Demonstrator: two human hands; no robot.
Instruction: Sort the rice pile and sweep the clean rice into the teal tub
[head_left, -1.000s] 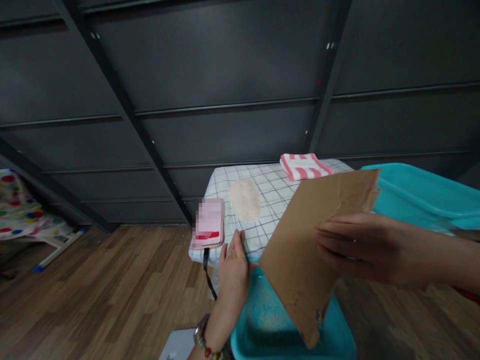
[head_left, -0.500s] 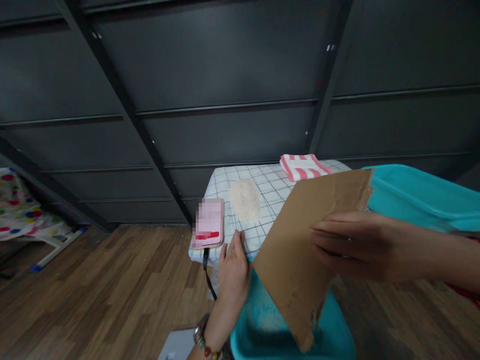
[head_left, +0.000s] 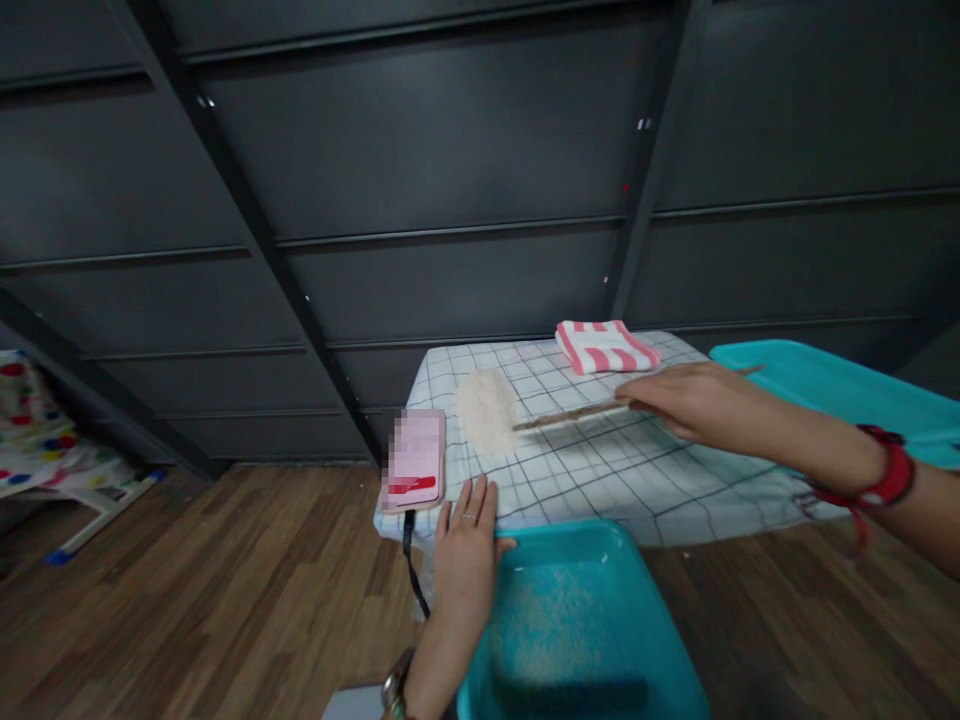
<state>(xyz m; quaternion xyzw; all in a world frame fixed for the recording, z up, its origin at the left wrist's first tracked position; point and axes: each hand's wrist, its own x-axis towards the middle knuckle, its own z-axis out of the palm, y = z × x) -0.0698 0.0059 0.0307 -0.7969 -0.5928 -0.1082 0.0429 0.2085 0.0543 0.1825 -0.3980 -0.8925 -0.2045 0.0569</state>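
My right hand [head_left: 675, 400] grips a piece of brown cardboard [head_left: 566, 415], seen nearly edge-on above the checked cloth. Its far left end reaches the right side of a pile of pale grains [head_left: 486, 410] on the table. My left hand [head_left: 466, 535] is open, fingers stretched out flat at the cloth's front edge. The thumb of that hand lies at the rim of a teal tray [head_left: 660, 620]. Scattered pale grains cover part of the tray's bottom. Whether the thumb presses on the rim I cannot tell.
A pink phone [head_left: 417, 458] with a black cable lies on the checked tablecloth [head_left: 600, 480] at the left. A folded pink-and-white striped towel [head_left: 606, 347] sits at the back. Another teal tray [head_left: 832, 395] stands at the right. Dark panels [head_left: 450, 150] rise behind the table.
My right hand has lifted the cardboard from over the lower tray to above the cloth and turned it edge-on, towards the grain pile. The left hand has barely moved.
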